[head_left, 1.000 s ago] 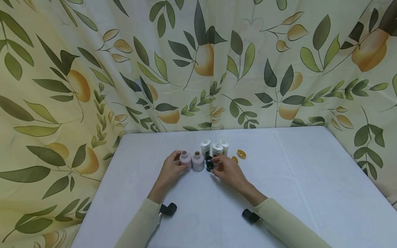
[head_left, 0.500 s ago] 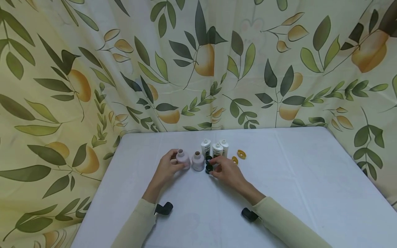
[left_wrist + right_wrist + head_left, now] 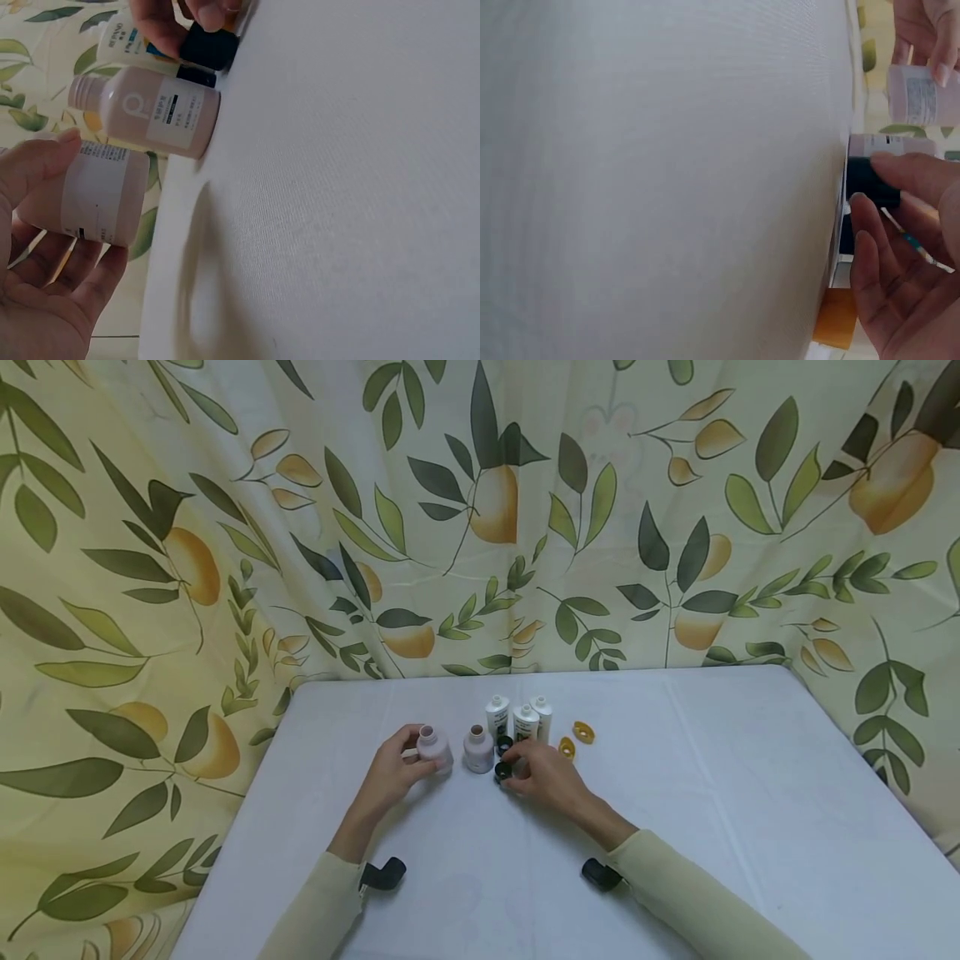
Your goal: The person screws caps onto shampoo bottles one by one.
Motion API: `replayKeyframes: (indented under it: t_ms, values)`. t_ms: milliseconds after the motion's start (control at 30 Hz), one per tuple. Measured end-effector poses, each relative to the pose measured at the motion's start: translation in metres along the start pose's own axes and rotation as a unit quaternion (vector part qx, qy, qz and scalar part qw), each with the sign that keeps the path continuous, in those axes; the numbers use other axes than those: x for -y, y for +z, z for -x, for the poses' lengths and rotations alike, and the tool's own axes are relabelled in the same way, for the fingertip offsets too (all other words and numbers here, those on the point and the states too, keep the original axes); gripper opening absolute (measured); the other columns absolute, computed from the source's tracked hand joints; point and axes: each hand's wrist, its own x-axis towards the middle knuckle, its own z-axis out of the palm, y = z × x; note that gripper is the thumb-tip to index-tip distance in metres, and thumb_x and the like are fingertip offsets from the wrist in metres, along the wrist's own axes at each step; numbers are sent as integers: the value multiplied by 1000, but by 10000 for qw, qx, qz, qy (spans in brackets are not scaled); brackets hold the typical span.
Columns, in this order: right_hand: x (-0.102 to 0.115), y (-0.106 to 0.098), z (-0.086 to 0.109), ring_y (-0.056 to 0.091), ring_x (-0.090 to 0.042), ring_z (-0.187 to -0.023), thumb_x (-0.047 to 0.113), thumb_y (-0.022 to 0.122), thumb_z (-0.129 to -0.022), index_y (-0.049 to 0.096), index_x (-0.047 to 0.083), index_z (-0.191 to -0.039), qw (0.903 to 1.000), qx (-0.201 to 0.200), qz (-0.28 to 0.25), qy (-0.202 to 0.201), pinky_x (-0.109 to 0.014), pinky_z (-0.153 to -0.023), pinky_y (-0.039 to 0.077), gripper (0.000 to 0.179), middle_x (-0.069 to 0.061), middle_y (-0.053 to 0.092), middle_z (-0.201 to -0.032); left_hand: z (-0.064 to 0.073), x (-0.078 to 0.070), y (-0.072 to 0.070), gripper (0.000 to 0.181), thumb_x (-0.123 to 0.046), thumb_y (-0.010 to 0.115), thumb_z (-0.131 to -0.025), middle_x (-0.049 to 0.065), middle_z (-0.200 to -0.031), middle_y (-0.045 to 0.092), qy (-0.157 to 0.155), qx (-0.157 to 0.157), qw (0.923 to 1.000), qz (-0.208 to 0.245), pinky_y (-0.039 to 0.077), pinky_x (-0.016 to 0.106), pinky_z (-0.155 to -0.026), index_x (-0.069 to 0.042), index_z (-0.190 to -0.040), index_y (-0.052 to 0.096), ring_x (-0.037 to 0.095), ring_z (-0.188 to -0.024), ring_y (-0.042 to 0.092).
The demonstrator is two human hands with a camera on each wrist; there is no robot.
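My left hand [image 3: 390,770] grips an uncapped pale pink bottle [image 3: 435,752], its neck up and slightly tilted. The left wrist view shows my thumb and fingers round this bottle [image 3: 105,191], its base raised off the table. A matching uncapped pink bottle [image 3: 477,753] stands to its right. With thumb and fingertips, my right hand [image 3: 551,778] pinches a black cap [image 3: 502,771] low at the table, just right of the standing bottle. Close behind it lies another black cap [image 3: 505,745]. In the right wrist view the held cap [image 3: 862,182] partly hides the standing bottle [image 3: 870,144].
Behind my right hand stand three white bottles with open nozzles, the front one [image 3: 526,723] nearest my fingers. Two yellow-orange rings or caps, one the far ring [image 3: 583,732], lie to their right. A leaf-patterned curtain [image 3: 450,527] hangs behind the white table [image 3: 675,777].
My left hand has moved left with the pink bottle, away from the standing one. My right hand has shifted slightly left and nearer to me with the black cap.
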Motion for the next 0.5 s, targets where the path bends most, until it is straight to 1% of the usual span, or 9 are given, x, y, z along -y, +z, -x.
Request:
replayKeyframes:
  t_ms: [133,233,367,433,500]
  values:
    - [-1,-2,0,62,-10,-79,17,86,-81,72,13,-112,9999,74,-112,92,-26,-67,53,35,-3,72,-108,4,1,-2,54,-5,84,-82,12,-132,61,113,30,9999,-63,53,36,-103,-6,-131,60,27,-124,57]
    - [-1,-4,1,62,-9,-77,16,85,-82,71,13,-112,9997,177,-188,11,-25,-66,53,34,-1,73,-104,7,-1,-4,54,-7,84,-83,11,-130,62,151,22,9998,-111,55,34,-100,-7,-132,60,26,-122,58]
    - [-2,-10,2,63,-8,-78,15,84,-83,68,11,-113,9983,327,-374,-300,-23,-66,54,34,0,71,-97,9,-4,-5,54,-11,84,-84,8,-130,62,109,-21,9998,-180,55,39,-100,-11,-133,61,25,-122,57]
    - [-2,-12,3,65,-9,-81,15,82,-84,66,10,-114,9971,406,-494,-409,-24,-69,55,34,0,71,-98,9,-5,-5,54,-12,84,-84,7,-132,62,75,-38,9998,-175,54,42,-102,-13,-133,60,24,-124,56]
    - [-2,-15,3,66,-11,-88,16,81,-86,65,11,-114,9959,479,-613,-464,-25,-74,56,33,0,71,-102,10,-8,-5,55,-13,83,-85,5,-133,61,40,-78,9998,-153,53,45,-104,-15,-134,60,24,-126,55]
